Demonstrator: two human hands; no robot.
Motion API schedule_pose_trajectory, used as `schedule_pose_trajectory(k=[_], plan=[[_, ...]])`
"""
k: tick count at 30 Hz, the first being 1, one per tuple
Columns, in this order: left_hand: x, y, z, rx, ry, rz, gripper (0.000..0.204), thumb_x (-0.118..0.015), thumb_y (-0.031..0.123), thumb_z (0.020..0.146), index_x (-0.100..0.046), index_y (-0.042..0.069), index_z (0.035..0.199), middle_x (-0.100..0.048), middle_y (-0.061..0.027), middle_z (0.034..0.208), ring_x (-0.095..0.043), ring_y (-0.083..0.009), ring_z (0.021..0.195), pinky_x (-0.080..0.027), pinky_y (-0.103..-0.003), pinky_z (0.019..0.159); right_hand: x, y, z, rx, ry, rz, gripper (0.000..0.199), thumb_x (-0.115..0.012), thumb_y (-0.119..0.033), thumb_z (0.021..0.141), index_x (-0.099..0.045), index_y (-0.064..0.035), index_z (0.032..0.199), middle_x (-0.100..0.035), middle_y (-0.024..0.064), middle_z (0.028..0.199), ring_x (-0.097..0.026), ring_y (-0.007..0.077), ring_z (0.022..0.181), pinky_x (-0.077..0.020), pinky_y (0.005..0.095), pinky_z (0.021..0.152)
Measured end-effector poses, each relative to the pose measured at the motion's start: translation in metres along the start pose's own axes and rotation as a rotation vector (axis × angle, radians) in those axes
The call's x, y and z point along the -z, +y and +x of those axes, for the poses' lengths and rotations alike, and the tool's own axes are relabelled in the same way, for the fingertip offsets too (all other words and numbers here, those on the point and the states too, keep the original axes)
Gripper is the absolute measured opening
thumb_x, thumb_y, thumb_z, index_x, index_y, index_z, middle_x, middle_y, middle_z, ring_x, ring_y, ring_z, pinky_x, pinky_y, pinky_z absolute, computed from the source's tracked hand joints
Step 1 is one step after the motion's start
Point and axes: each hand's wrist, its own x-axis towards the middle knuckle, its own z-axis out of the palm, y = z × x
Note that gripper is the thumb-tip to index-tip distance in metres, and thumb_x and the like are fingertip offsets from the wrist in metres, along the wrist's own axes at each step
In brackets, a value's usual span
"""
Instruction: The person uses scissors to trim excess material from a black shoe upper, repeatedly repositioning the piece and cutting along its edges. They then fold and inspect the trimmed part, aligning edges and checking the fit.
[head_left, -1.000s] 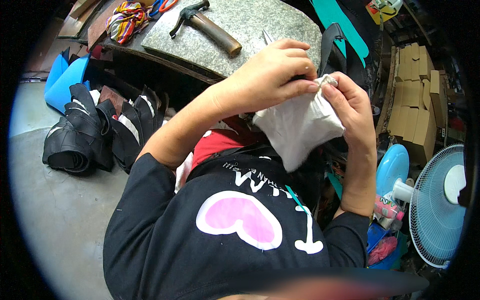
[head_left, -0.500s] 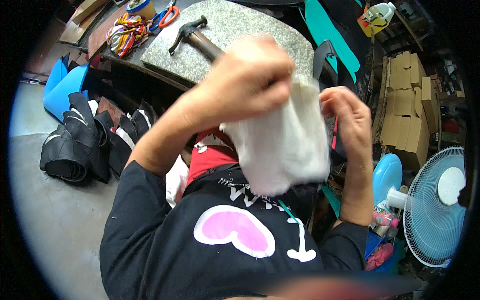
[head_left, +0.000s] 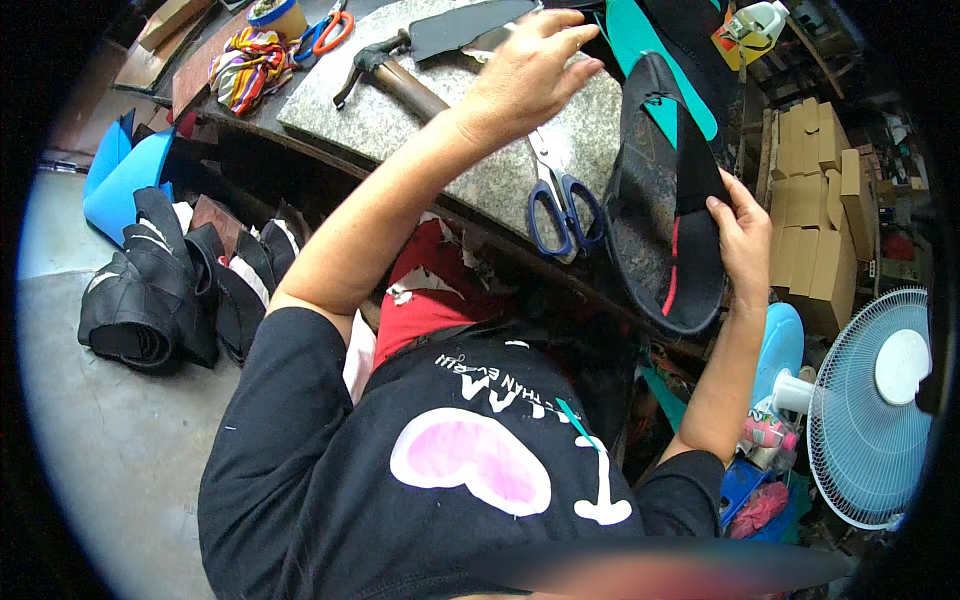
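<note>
My left hand (head_left: 530, 75) is over the stone slab (head_left: 370, 130), its fingers stretched out and apart, and nothing shows in it. Close beside it lies a flat black strip (head_left: 465, 30), partly hidden by the fingers. My right hand (head_left: 742, 230) grips the outer edge of a black shoe upper (head_left: 645, 190) with a red stripe, the thumb on the near face. The upper stands tilted at the slab's right edge. Between the hands, blue-handled scissors (head_left: 565, 205) rest on the slab. A wooden-handled hammer (head_left: 405, 85) lies left of my left hand.
Teal sole-shaped pieces (head_left: 685, 100) lie behind the upper. Orange-handled scissors (head_left: 333, 32), a striped cloth (head_left: 252, 68) and a tub (head_left: 280, 18) are at the far left. A fan (head_left: 870, 410) and cardboard boxes (head_left: 810, 200) stand right. Rolled black material (head_left: 140, 300) sits on the floor.
The white cloth that hung between my hands is gone from there, uncovering the scissors. My left hand has moved up and opened. My right hand has moved slightly right and down, onto the shoe upper.
</note>
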Motion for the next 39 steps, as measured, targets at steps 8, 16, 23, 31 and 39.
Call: schedule_pose_trajectory(k=[8,16,23,31,39], plan=[[0.017,0.045,-0.029,1.061,-0.346,-1.028,0.029,-0.062,0.031,0.095,-0.068,0.004,0.100,-0.066,0.0012,0.085,-0.059,-0.0051,0.074,-0.049,-0.021,0.067,0.004,-0.073,0.001,0.511,0.121,-0.778,0.031,-0.066,-0.005,0.084,-0.067,-0.0064,0.115,-0.069,0.0083,0.106,-0.064,0.0264,0.095,-0.0495,0.0325,0.086],[-0.010,0.063,-0.063,0.992,-0.146,-0.866,0.034,-0.061,0.026,0.095,-0.063,-0.003,0.111,-0.070,-0.0102,0.089,-0.062,-0.0131,0.081,-0.051,-0.029,0.073,-0.062,-0.067,0.013,-0.196,-0.428,-0.099,0.024,-0.057,-0.025,0.098,-0.067,-0.0033,0.101,-0.066,0.0025,0.087,-0.059,0.0080,0.077,-0.0475,0.0233,0.067],[-0.009,0.063,-0.062,0.873,-0.168,-0.807,0.033,-0.060,0.026,0.096,-0.063,-0.004,0.108,-0.069,-0.0114,0.088,-0.063,-0.0140,0.079,-0.051,-0.029,0.071,-0.092,-0.034,0.024,-0.263,-0.475,0.301,0.028,-0.061,-0.028,0.096,-0.067,-0.0037,0.085,-0.060,-0.0048,0.074,-0.051,0.0051,0.066,-0.0418,0.0231,0.061],[-0.014,0.052,-0.066,1.076,-0.058,-1.090,0.027,-0.056,0.025,0.098,-0.063,0.000,0.092,-0.060,0.0016,0.075,-0.052,-0.0047,0.069,-0.046,-0.025,0.060,-0.049,-0.042,0.021,0.082,-0.377,-0.366,0.019,-0.059,-0.017,0.094,-0.065,0.0002,0.087,-0.062,0.0056,0.076,-0.056,0.0128,0.070,-0.0458,0.0272,0.066],[-0.014,0.051,-0.067,1.100,-0.128,-1.203,0.022,-0.056,0.023,0.099,-0.062,0.003,0.105,-0.066,-0.0007,0.087,-0.061,-0.0057,0.071,-0.051,-0.021,0.062,-0.073,-0.078,0.023,0.767,-0.099,-0.526,0.016,-0.069,-0.007,0.082,-0.069,-0.0067,0.098,-0.063,0.0056,0.087,-0.061,0.0189,0.079,-0.0504,0.0303,0.069]])
